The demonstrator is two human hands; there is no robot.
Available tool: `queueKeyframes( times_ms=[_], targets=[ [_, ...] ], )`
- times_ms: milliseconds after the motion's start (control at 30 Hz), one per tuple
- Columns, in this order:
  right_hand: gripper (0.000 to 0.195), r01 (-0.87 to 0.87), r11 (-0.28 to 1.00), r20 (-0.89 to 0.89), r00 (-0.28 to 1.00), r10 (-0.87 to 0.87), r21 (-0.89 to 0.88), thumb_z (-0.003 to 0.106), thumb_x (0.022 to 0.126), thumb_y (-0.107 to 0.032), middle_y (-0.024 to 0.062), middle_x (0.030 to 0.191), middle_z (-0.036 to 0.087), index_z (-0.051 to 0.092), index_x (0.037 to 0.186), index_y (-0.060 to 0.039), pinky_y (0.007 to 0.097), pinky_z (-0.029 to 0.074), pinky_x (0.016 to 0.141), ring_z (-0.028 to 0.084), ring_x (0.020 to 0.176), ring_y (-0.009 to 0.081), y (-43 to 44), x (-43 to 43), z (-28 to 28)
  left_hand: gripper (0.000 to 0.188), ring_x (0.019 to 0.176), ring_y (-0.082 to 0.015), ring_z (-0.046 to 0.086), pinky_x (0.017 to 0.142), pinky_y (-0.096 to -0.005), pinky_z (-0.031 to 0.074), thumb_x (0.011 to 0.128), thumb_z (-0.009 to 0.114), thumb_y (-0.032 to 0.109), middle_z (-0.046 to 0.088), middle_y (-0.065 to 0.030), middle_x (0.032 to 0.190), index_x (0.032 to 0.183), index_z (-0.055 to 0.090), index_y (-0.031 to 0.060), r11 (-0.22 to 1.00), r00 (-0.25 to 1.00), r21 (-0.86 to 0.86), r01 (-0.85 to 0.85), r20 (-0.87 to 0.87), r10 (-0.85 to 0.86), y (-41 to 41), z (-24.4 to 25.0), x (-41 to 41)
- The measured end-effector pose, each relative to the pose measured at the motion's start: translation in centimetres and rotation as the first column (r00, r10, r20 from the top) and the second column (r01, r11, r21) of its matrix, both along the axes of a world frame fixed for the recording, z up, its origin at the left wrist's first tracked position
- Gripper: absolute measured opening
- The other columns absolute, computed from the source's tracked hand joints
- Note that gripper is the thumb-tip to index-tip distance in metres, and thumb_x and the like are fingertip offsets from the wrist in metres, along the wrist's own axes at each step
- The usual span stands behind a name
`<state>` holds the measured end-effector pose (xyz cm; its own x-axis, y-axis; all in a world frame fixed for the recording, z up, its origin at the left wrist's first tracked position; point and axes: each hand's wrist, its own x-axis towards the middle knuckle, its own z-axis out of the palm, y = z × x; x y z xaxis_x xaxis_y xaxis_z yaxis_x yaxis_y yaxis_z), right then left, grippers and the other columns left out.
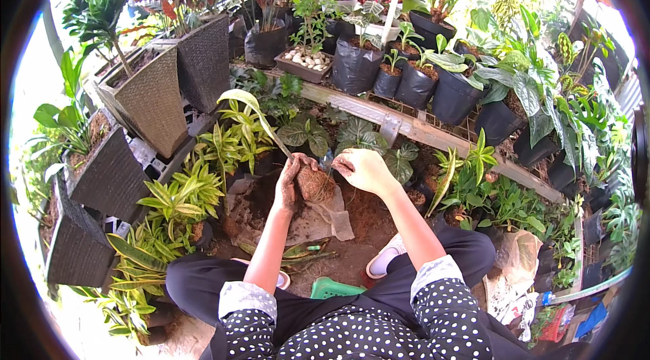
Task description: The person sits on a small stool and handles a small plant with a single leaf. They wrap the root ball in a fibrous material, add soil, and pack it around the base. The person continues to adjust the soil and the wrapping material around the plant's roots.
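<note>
My left hand [288,181], smeared with soil, grips a plant at its base. A round, fibrous brown root ball [319,186] bulges out beside my palm. From the same hand a stem [271,131] leans up and left, ending in a pale green drooping leaf [242,97]. My right hand [363,169] is just right of the root ball, its dirty fingertips pinched together. Whether a thin strand is between them cannot be made out. Below both hands, dark soil [256,200] lies on a pale sheet [317,223] on the ground.
Cut long leaves [299,254] lie before my feet, near a green plastic stool [335,289]. Tall textured planters [147,106] crowd the left. A metal-edged rack [355,106] with black potted plants [358,63] curves behind. Plastic bags [513,268] are at right.
</note>
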<state>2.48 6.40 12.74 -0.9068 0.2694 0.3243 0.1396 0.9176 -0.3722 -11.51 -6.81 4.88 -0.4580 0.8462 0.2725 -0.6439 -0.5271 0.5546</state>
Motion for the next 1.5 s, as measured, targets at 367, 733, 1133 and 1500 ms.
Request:
queueKeyframes(
  times_ms=[367,733,1133,1500],
  targets=[
    [0.02,-0.061,0.558,-0.066,0.998,0.01,-0.828,0.062,0.083,-0.01,0.0053,0.085,0.067,0.066,0.096,0.0047,0.026,0.047,0.074,0.057,0.079,0.0097,1.9,-1.5,-10.9,0.019,0.093,-0.0249,0.053,0.093,-0.0431,0.042,0.093,0.051,0.029,0.051,-0.0075,0.085,0.095,0.05,0.0101,0.991,0.983,0.077,0.109,0.14,-0.119,0.4,1.8,1.3],
    [0.021,0.04,0.567,-0.155,0.944,-0.291,-0.823,0.058,0.083,-0.003,0.0075,0.084,0.066,0.063,0.102,0.006,0.0252,0.045,0.067,0.056,0.074,0.0106,-9.2,-0.8,-13.6,0.014,0.099,-0.022,0.052,0.092,-0.0397,0.042,0.097,0.048,0.025,0.052,-0.0061,0.095,0.099,0.048,0.0115,0.97,0.963,-0.063,-0.234,0.124,0.24,1.1,-0.7,1.2],
    [0.014,-0.068,0.741,-0.319,0.926,-0.202,-0.668,0.066,0.081,-0.007,0.0134,0.084,0.067,0.069,0.092,0.0008,0.028,0.049,0.064,0.064,0.074,0.0199,-7.8,1.4,-7.6,0.017,0.095,-0.02,0.052,0.089,-0.038,0.041,0.096,0.049,0.027,0.054,-0.0057,0.096,0.103,0.046,0.0117,0.905,0.933,-0.258,-0.338,0.037,0.359,0.9,-1.3,0.4],
    [0.012,-0.125,0.904,-0.228,0.973,0.032,-0.408,0.067,0.077,-0.004,0.0114,0.079,0.066,0.069,0.089,0.0,0.0264,0.049,0.06,0.063,0.066,0.0174,-6.0,2.8,-0.8,0.014,0.092,-0.0173,0.051,0.089,-0.0346,0.04,0.097,0.048,0.024,0.053,-0.0044,0.093,0.101,0.046,0.0108,0.872,0.913,-0.298,-0.388,0.007,0.409,0.7,-1.2,0.1]
  ],
)
